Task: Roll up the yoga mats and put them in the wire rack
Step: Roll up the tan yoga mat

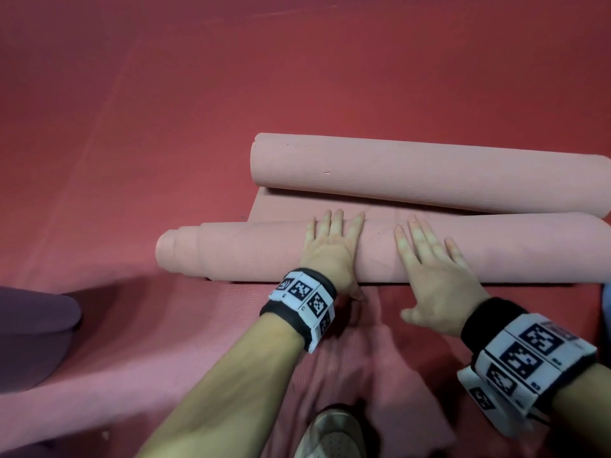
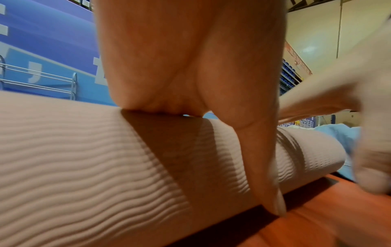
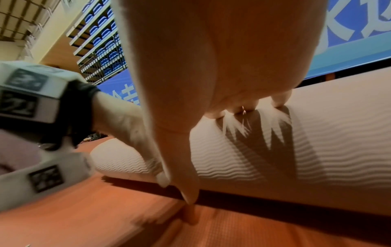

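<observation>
1. Two flat hands in the head view: left hand (image 1: 332, 249) and right hand (image 1: 436, 276) press, fingers straight, on the near rolled mat (image 1: 251, 252) at frame centre; a second rolled mat (image 1: 413, 173) lies just behind.
2. Left wrist view: palm (image 2: 169, 66) on the roll, thumb (image 2: 264, 167) pointing down toward the red floor (image 2: 317, 217); wire rack (image 2: 42, 80) at left edge.
3. Right wrist view: fingertips (image 3: 279, 100) rest atop the roll, thumb down.

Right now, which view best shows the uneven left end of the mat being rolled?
The head view: the near roll shows its stepped, telescoped left end whole. The right wrist view catches that end partly, behind the left hand. The left wrist view shows only the ribbed side.
</observation>
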`<action>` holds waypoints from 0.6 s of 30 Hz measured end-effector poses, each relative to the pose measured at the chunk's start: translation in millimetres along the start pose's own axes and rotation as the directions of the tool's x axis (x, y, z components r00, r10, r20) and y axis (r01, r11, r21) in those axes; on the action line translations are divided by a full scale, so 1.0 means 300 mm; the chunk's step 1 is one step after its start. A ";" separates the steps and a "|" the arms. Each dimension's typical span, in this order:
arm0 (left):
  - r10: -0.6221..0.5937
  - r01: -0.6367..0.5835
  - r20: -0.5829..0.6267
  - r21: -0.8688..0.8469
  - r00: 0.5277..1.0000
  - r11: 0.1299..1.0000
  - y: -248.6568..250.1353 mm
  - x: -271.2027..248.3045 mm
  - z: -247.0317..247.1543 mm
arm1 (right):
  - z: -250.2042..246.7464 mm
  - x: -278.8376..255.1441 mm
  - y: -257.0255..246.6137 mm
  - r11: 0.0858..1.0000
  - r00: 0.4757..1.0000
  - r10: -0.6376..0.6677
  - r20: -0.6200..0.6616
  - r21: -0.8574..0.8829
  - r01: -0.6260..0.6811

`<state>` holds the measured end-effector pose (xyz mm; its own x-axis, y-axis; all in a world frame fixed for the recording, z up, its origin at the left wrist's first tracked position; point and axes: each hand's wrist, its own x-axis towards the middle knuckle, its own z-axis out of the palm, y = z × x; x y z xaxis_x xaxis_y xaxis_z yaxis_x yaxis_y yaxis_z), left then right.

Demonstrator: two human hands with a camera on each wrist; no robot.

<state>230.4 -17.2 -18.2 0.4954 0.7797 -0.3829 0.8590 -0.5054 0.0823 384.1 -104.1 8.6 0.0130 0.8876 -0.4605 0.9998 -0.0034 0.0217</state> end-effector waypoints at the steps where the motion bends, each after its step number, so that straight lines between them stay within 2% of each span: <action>1: -0.005 0.005 0.014 0.000 1.000 1.000 -0.002 0.014 -0.011 | 0.005 -0.007 -0.001 1.000 1.000 0.000 -0.008 -0.010 0.000; 8: -0.021 0.020 0.028 0.017 0.999 1.000 0.000 0.028 -0.011 | 0.006 -0.002 -0.003 1.000 1.000 0.010 0.023 -0.022 -0.009; 18: -0.070 0.070 -0.051 -0.014 0.996 0.997 0.004 0.031 0.008 | -0.033 0.058 0.011 0.999 0.997 0.032 0.076 -0.026 -0.031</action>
<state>235.6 -11.4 -23.8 0.4398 0.8310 -0.3407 0.8931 -0.4448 0.0680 387.4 -84.0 9.3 0.0467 0.8496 -0.5254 0.9981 -0.0184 0.0589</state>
